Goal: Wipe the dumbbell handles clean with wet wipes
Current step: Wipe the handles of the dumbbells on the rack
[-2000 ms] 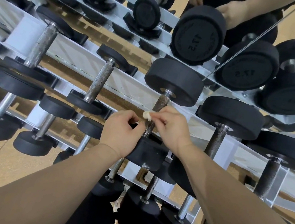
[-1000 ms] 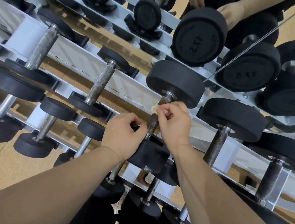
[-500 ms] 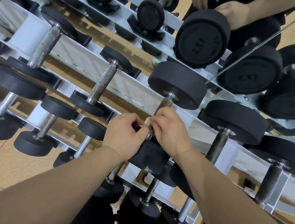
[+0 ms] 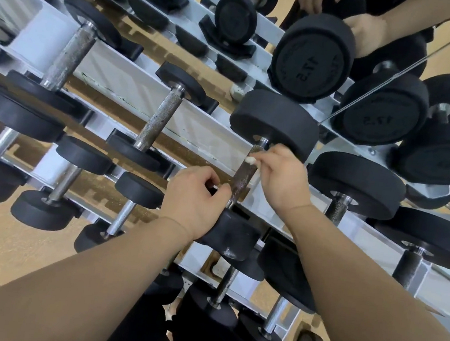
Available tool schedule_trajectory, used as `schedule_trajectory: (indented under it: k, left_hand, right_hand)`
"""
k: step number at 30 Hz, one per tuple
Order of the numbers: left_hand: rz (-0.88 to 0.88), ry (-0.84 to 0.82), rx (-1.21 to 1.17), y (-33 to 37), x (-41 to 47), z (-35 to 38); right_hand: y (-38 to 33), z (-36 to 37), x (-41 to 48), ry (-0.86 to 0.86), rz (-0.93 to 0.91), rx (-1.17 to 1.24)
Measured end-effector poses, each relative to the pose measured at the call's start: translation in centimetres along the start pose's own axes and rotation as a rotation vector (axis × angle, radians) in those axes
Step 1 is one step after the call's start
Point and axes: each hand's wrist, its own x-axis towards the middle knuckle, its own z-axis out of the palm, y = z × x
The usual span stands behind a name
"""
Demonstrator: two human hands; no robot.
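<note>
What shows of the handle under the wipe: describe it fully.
The handle is a knurled grey metal bar, tilted, between a black upper head and lower head on the white rack. The right hand pinches a small white wipe against its upper end; the left hand grips the lower head, thumb beside the handle's base.

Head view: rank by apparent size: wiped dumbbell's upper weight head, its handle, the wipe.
1. upper weight head
2. handle
3. wipe, mostly hidden in the right hand; only the visible bit ranked
</note>
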Motion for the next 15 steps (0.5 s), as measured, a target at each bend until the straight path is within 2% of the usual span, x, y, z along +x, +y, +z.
schedule_trajectory:
  k: [3,7,11,15]
  left_hand:
    - [0.016,-0.004,-0.001,-0.3,0.2,0.0]
    - [0.034,-0.011,0.003,-0.4,0.2,-0.1]
    - [0.039,-0.047,0.012,-0.4,0.3,-0.2]
    - [0.011,-0.041,-0.131,-1.0,0.4,-0.4]
  right_hand:
    - [-1.7,0.5,-1.1,0.051,0.085,0.043]
    - [-2.3,0.1,-3.7,-0.114,0.077,0.157]
    - [-2.6,-0.3,-2.1,-0.082,0.044,0.083]
    - [-2.3,-0.3,0.4,0.083,0.061,-0.027]
